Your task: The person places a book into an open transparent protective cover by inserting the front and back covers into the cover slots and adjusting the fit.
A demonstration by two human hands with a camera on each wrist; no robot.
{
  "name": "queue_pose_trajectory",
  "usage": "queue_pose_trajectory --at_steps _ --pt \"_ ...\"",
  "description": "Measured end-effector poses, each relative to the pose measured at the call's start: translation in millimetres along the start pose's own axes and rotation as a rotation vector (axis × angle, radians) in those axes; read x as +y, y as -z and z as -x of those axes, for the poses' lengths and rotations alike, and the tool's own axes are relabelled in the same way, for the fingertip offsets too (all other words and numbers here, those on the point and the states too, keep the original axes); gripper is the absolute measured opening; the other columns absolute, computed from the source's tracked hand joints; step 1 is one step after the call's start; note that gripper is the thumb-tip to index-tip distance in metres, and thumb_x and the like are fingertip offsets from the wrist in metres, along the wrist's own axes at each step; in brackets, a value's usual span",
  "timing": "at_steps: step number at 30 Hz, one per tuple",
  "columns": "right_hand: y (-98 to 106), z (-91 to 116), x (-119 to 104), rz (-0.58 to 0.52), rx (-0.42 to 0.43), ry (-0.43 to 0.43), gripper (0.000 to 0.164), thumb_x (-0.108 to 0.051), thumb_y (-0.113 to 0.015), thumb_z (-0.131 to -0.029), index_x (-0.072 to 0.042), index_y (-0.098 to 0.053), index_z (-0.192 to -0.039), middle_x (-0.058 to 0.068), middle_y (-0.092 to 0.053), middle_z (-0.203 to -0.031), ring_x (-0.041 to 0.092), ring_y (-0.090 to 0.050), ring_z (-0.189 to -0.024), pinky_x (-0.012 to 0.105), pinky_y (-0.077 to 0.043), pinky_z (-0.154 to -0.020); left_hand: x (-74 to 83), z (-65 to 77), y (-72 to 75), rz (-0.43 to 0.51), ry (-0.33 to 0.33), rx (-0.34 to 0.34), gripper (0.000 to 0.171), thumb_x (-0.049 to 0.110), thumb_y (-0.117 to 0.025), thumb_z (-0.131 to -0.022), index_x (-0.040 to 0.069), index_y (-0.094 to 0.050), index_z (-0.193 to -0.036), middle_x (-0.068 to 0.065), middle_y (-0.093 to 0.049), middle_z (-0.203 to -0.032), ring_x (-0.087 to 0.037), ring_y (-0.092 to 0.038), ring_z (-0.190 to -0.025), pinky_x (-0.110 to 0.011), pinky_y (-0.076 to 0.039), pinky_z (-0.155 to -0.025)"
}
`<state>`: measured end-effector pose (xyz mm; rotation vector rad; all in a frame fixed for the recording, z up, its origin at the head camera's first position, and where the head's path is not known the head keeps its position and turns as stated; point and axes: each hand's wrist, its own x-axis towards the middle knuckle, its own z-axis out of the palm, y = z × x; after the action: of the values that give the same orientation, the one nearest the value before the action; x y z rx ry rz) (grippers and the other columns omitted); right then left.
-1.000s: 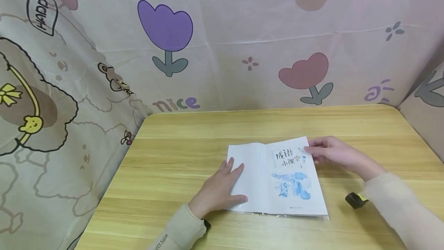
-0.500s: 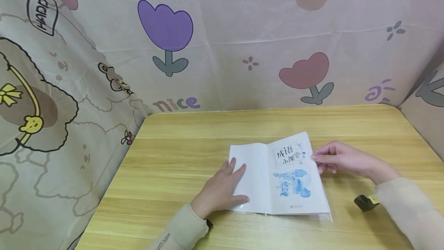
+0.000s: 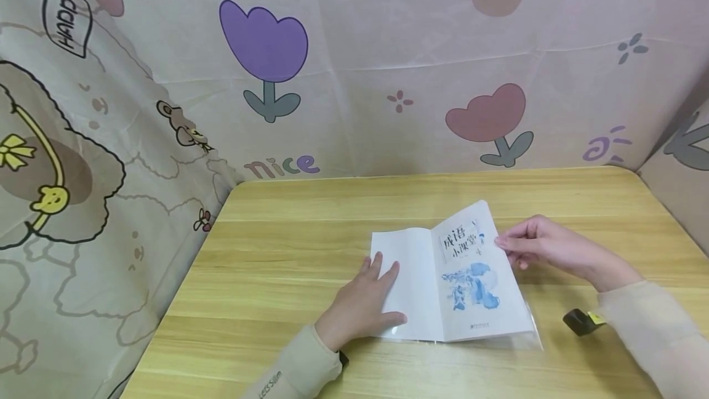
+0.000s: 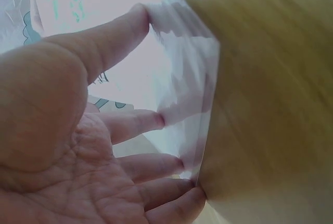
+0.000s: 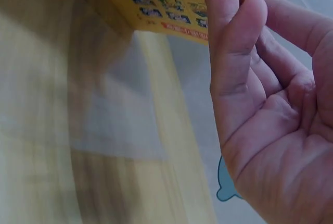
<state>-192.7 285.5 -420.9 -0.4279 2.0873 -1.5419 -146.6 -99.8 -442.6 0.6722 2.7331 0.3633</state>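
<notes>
On a yellow wood-grain tabletop [image 3: 266, 276], right of centre, sits an open white paper book with blue printed figures [image 3: 437, 282]. Nearest, the left hand [image 3: 357, 308] rests on its blank left side, fingers spread. A thin, clear plastic jacket [image 5: 119, 130] juts out below the raised right side; whether the left side is inside it, I cannot tell. Farther along, the right hand [image 3: 543, 248] pinches the book's outer edge. Behind hangs pale fabric printed with flowers [image 3: 360, 29].

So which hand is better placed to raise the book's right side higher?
Right, probably: the right hand pinches the raised right edge of the book, while the left hand lies spread over the white left page, likely better for steadying.
</notes>
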Motion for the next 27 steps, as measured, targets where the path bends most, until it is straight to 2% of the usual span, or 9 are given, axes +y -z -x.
queue_pose_trajectory --at_steps 7,19,27 --pt "-11 -10 -19 0.012 0.051 -0.007 0.032 -0.014 -0.062 -0.109 0.013 -0.072 -0.123 0.001 -0.083 -0.100 0.009 -0.074 -0.080 0.026 -0.065 -0.074 -0.2 0.0 0.7 -0.014 0.012 0.003 0.094 0.055 -0.081 -0.092 0.017 -0.039 -0.168 -0.023 -0.025 -0.177 -0.045 -0.029 -0.163 -0.065 -0.053 -0.111" --pt "-37 -26 -43 0.007 0.104 0.020 0.031 -0.017 -0.067 -0.106 0.012 -0.076 -0.116 -0.002 -0.082 -0.091 0.008 -0.073 -0.076 0.028 -0.065 -0.071 -0.3 2.3 0.2 0.015 -0.003 0.014 0.094 0.052 -0.082 -0.092 0.014 -0.040 -0.167 -0.026 -0.025 -0.175 -0.048 -0.029 -0.162 -0.065 -0.052 -0.113" --pt "-51 -38 -50 -0.039 0.135 -0.003 0.026 -0.018 -0.070 -0.104 0.007 -0.078 -0.108 -0.003 -0.080 -0.087 0.008 -0.071 -0.074 0.026 -0.063 -0.070 -1.4 3.1 0.2 0.035 0.012 0.006 0.095 0.052 -0.083 -0.091 0.015 -0.040 -0.167 -0.025 -0.024 -0.176 -0.046 -0.027 -0.163 -0.065 -0.051 -0.113"
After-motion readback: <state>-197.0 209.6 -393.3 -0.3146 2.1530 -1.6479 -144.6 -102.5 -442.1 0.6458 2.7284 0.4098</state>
